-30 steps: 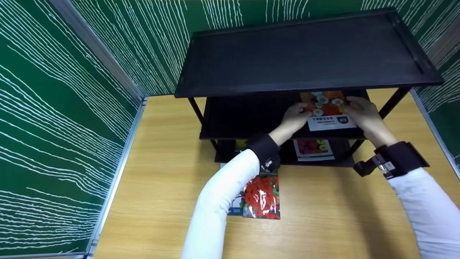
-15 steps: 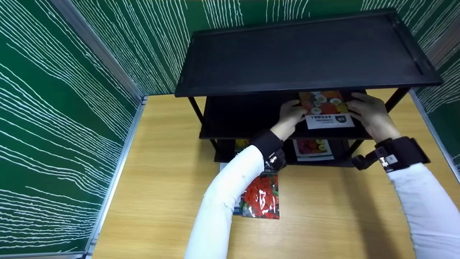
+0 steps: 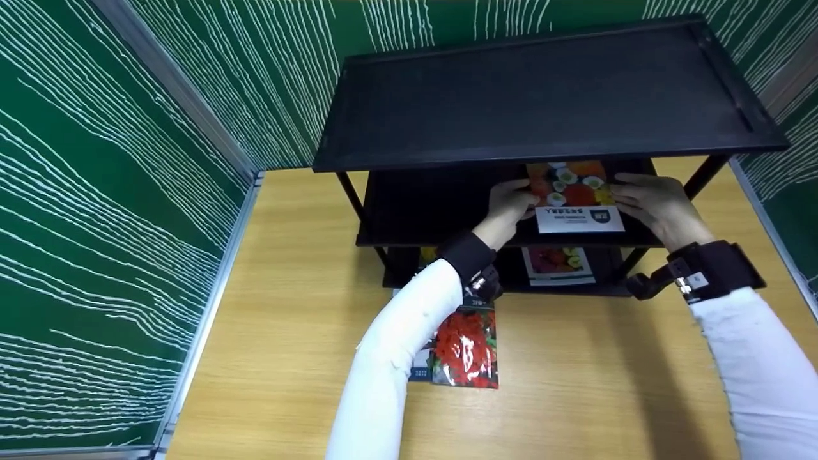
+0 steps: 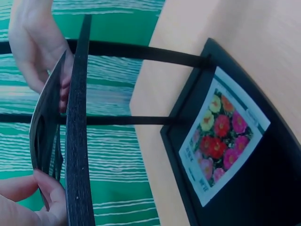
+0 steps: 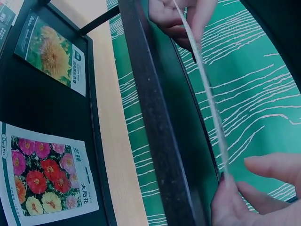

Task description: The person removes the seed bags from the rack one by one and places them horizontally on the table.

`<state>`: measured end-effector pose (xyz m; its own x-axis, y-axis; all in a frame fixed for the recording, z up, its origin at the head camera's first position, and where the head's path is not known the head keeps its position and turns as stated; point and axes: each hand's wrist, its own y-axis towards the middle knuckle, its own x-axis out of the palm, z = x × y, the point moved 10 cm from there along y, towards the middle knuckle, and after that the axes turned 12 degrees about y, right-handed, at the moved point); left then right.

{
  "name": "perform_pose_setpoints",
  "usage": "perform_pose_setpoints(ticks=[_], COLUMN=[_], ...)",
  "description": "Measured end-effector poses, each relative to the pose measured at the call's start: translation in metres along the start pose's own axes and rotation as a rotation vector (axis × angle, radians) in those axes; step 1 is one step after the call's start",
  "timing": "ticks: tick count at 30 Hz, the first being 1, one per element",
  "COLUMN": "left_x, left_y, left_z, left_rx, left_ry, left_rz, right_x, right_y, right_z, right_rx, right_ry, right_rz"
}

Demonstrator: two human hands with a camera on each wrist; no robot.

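On the middle shelf of the black rack, both hands pinch one seed packet by its side edges: left hand grasping the left edge, right hand the right. Versus a second ago the packet has slid further in under the top board and a bit leftward, and the hands went with it; less of it pokes past the shelf's front edge. Wrist views show it raised a little off the shelf, not laid flat. So placement looks nearly done, grip not released. Outward: two more packets lie flat on the bottom shelf, a zinnia packet and a yellow-flower packet. A red-flower packet sits on the tabletop, partly under the left sleeve.
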<state>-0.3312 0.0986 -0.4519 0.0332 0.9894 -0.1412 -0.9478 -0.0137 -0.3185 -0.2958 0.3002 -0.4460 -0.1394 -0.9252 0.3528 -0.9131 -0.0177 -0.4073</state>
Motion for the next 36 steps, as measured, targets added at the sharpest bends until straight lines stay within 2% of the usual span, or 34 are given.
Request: perform_pose_setpoints(ticks=[10, 15, 24, 31, 36], left_x=[-0.004, -0.006, -0.009, -0.013, -0.016], left_y=[-0.006, -0.01, -0.015, -0.018, -0.024], left_z=[-0.003, -0.003, -0.006, -0.005, -0.004], left_rx=[-0.031, -0.033, -0.042, -0.033, -0.013], left_ry=[0.024, 0.034, -0.012, -0.026, -0.045], left_rz=[-0.032, -0.05, -0.136, -0.177, -0.21], right_x=[0.001, 0.003, 0.007, 0.009, 0.012], right_y=[-0.005, -0.005, -0.005, -0.009, -0.013], right_z=[0.0, 0.004, 0.011, 0.016, 0.018], right_rx=[-0.006, 0.032, 0.108, 0.15, 0.14], right_ry=[0.064, 0.092, 0.167, 0.2, 0.2], right_rz=[-0.054, -0.103, -0.141, -0.144, -0.173])
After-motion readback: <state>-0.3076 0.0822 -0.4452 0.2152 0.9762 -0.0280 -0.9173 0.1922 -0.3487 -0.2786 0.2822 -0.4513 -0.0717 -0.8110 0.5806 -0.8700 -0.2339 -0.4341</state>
